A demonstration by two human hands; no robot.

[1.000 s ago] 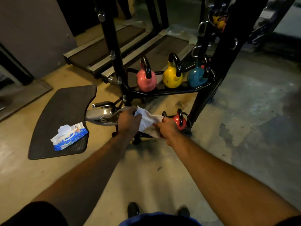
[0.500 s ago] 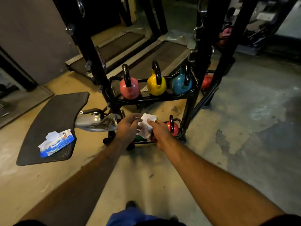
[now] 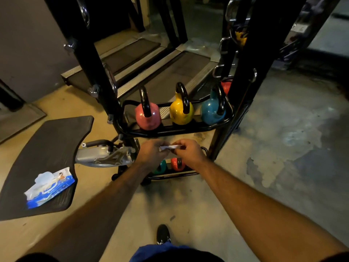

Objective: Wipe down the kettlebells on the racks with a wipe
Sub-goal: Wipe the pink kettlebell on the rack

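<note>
Both hands, left hand (image 3: 152,153) and right hand (image 3: 188,152), pinch a folded wipe (image 3: 170,147) just near of the kettlebell rack (image 3: 175,130).

rack (image 3: 171,131) black | far-shelf kettlebells, black handles: left one (image 3: 148,118) pink, middle one (image 3: 181,112) yellow, right one (image 3: 212,111) blue | near-shelf kettlebells: left one (image 3: 160,167) green, right one (image 3: 177,163) red | wipe (image 3: 169,147) white | wipe pack (image 3: 49,187) blue and white | mat (image 3: 43,148) dark grey, ribbed | floor (image 3: 283,148) beige with grey patches | shoe (image 3: 162,234) black
</note>
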